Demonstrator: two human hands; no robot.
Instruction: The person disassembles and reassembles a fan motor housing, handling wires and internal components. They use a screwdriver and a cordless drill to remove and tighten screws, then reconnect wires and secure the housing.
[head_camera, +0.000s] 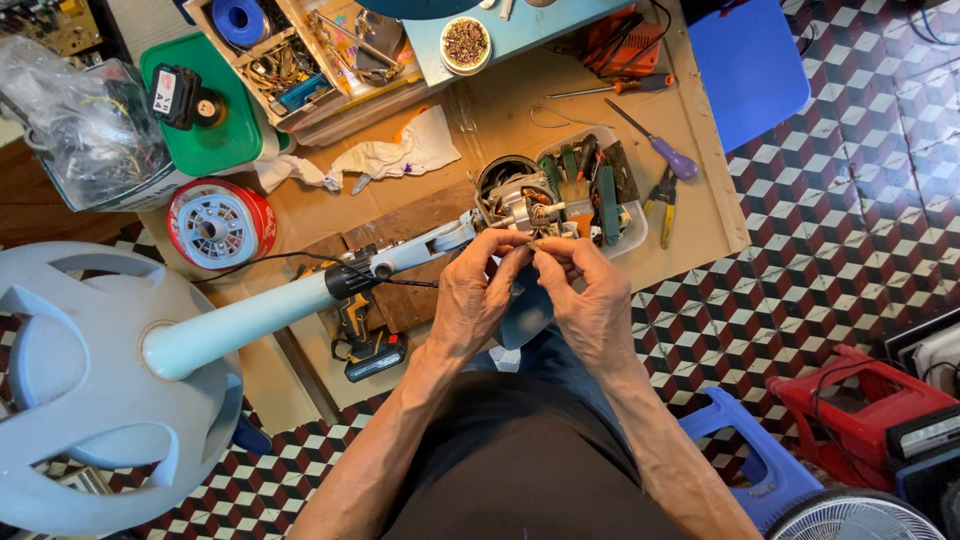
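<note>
A pale blue stand fan lies on its side, its round base (90, 390) at the left and its pole (260, 315) running right to a bare motor (520, 205) with copper windings. My left hand (475, 295) and my right hand (590, 295) meet just below the motor, fingertips pinched together on a small part or wire that is too small to make out. Both hands hover over my lap, above a cardboard sheet (500, 110) on the floor.
A clear tray of tools (610, 190) sits behind the motor. A purple-handled screwdriver (660, 145), pliers (662, 200), a white rag (390, 155), a red wire spool (220, 225), a cordless drill (365, 340), a green lid (215, 130), a parts box (290, 60) and blue stools (750, 65) surround me.
</note>
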